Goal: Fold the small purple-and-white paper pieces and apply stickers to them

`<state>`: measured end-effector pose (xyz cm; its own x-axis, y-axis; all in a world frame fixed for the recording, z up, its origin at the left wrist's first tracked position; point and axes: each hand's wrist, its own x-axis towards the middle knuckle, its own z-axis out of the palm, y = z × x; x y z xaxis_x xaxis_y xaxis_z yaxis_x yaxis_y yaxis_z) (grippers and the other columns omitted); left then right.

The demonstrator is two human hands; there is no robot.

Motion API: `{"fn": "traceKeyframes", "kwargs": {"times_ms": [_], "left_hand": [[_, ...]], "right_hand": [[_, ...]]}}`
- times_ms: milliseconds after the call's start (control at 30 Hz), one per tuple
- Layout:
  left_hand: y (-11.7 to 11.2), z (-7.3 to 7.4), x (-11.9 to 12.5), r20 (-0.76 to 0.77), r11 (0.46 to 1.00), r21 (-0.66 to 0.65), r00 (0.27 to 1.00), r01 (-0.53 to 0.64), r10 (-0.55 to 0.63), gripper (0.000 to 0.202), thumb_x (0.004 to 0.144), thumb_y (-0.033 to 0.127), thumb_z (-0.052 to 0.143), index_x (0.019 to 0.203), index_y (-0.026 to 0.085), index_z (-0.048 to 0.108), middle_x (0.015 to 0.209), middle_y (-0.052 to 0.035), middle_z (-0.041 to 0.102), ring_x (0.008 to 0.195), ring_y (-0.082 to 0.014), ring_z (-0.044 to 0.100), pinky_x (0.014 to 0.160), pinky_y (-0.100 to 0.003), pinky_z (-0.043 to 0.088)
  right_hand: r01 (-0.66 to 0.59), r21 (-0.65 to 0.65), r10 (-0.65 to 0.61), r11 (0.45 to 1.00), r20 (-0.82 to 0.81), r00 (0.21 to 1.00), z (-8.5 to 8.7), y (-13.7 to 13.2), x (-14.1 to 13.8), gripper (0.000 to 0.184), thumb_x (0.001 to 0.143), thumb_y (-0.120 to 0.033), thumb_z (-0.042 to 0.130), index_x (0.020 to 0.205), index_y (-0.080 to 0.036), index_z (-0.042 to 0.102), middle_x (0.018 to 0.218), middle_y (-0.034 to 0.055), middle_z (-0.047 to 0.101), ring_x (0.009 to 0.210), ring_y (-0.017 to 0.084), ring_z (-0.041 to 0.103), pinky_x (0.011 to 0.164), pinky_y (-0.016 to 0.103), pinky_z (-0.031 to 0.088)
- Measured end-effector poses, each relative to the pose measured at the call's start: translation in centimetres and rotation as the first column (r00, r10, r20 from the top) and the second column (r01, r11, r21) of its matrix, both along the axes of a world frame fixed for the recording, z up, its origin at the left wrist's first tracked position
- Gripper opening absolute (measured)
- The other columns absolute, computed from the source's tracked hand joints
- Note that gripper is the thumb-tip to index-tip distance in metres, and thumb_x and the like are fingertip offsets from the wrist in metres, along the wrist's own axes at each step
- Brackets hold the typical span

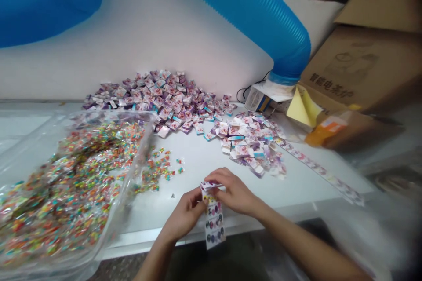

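Soft, even light on my white worktop (204, 162), faint shadows. The printed paper sticker strip (214, 224) reads sharp; brown cardboard boxes (362, 78) at right smear.

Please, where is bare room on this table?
Bare: ahead of the right hand, between the loose coloured pieces and the smaller packet pile; also front right, up to the sticker strip. Crowded: clear bag left, big pile behind.

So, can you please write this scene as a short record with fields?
left hand: pinches the printed strip from the left
right hand: holds the strip's folded top
clear bag: left of the hands, full of colourful packets
folded packets: two piles behind the hands on the white table
long strip: lies flat at the right
blue hose: above the piles
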<state>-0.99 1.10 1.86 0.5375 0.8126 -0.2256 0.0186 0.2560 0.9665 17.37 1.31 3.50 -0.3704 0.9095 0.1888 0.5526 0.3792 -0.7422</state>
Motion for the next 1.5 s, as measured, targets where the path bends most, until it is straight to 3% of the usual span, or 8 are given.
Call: {"fn": "traceKeyframes", "kwargs": {"times_ms": [100, 300, 400, 800, 933, 1067, 1267, 1500], "left_hand": [[0.1, 0.5, -0.2, -0.039, 0.999, 0.025, 0.999, 0.038, -0.037, 0.021, 0.077, 0.035, 0.063, 0.074, 0.014, 0.060, 0.063, 0.0030, 0.052, 0.062, -0.0113, 0.043, 0.060, -0.022, 0.036], [-0.3, -0.3, 0.6, -0.015, 0.973, -0.161, 0.986, -0.164, 0.164, 0.029, 0.077, 0.045, 0.061, 0.079, 0.017, 0.056, 0.062, 0.0028, 0.056, 0.052, -0.0104, 0.048, 0.052, -0.020, 0.037], [-0.5, -0.7, 1.0, -0.015, 0.951, -0.181, 0.967, -0.252, 0.253, 0.027, 0.076, 0.042, 0.063, 0.080, 0.017, 0.057, 0.059, 0.0034, 0.055, 0.050, -0.0098, 0.049, 0.049, -0.019, 0.036], [-0.9, 1.2, 0.9, -0.022, 0.997, -0.008, 0.997, -0.079, 0.079, 0.027, 0.075, 0.033, 0.065, 0.098, 0.018, 0.064, 0.073, 0.0011, 0.062, 0.070, -0.0143, 0.054, 0.063, -0.021, 0.039], [-0.8, 0.4, 1.2, -0.107, 0.978, -0.099, 0.979, -0.184, 0.173, 0.033, 0.070, 0.046, 0.069, 0.070, 0.013, 0.065, 0.060, 0.0016, 0.056, 0.055, -0.0105, 0.045, 0.050, -0.019, 0.031], [-0.8, -0.3, 1.7, -0.108, 0.946, -0.160, 0.958, -0.280, 0.265, 0.038, 0.071, 0.051, 0.065, 0.067, 0.013, 0.061, 0.052, 0.0036, 0.050, 0.046, -0.0081, 0.039, 0.045, -0.018, 0.026], [-0.9, 1.0, 1.5, -0.026, 0.981, -0.124, 0.989, -0.151, 0.149, 0.023, 0.072, 0.037, 0.066, 0.075, 0.014, 0.063, 0.064, 0.0013, 0.058, 0.057, -0.0116, 0.050, 0.053, -0.020, 0.037], [-1.0, 0.3, 1.1, -0.081, 0.967, -0.216, 0.990, -0.132, 0.117, 0.032, 0.072, 0.045, 0.066, 0.068, 0.014, 0.058, 0.052, 0.0031, 0.054, 0.044, -0.0079, 0.044, 0.045, -0.019, 0.031]], "right_hand": [[-0.097, -0.017, 0.097, 0.995, 0.015, 0.995, 0.4, 0.3, 0.4, 0.017, 0.088, -0.021, 0.055, 0.102, -0.022, 0.065, 0.095, 0.0048, 0.066, 0.092, 0.018, 0.057, 0.083, 0.031, 0.044], [0.111, -0.111, -0.123, 0.988, -0.106, 0.987, 2.1, 0.1, 1.2, 0.013, 0.089, -0.028, 0.054, 0.093, -0.020, 0.063, 0.086, 0.0023, 0.064, 0.079, 0.016, 0.056, 0.071, 0.026, 0.042], [-0.004, -0.249, -0.027, 0.968, -0.123, 0.992, 2.3, -0.4, 1.4, 0.018, 0.089, -0.031, 0.052, 0.081, -0.018, 0.061, 0.073, -0.0017, 0.060, 0.067, 0.013, 0.052, 0.061, 0.022, 0.038], [0.050, -0.306, -0.111, 0.951, -0.186, 0.976, 1.1, 0.1, 1.2, 0.020, 0.085, -0.033, 0.056, 0.076, -0.017, 0.063, 0.070, -0.0013, 0.059, 0.067, 0.013, 0.052, 0.061, 0.022, 0.038], [0.100, -0.312, -0.174, 0.945, -0.221, 0.960, 1.8, 0.2, 1.8, 0.020, 0.084, -0.035, 0.057, 0.079, -0.017, 0.063, 0.071, -0.0006, 0.061, 0.068, 0.013, 0.053, 0.062, 0.023, 0.040], [-0.042, -0.390, -0.057, 0.920, -0.239, 0.969, 1.7, -0.5, 1.5, 0.020, 0.086, -0.034, 0.055, 0.080, -0.017, 0.065, 0.072, 0.0000, 0.063, 0.068, 0.013, 0.054, 0.063, 0.023, 0.041], [0.108, -0.248, -0.133, 0.963, -0.087, 0.987, 0.9, -0.8, 0.6, 0.013, 0.080, -0.031, 0.064, 0.087, -0.020, 0.066, 0.086, 0.0019, 0.065, 0.079, 0.016, 0.057, 0.069, 0.025, 0.043], [0.034, -0.390, -0.157, 0.920, -0.289, 0.944, 1.5, 0.1, 1.1, 0.014, 0.080, -0.030, 0.061, 0.079, -0.017, 0.065, 0.072, 0.0009, 0.064, 0.069, 0.014, 0.056, 0.064, 0.025, 0.043]]}}
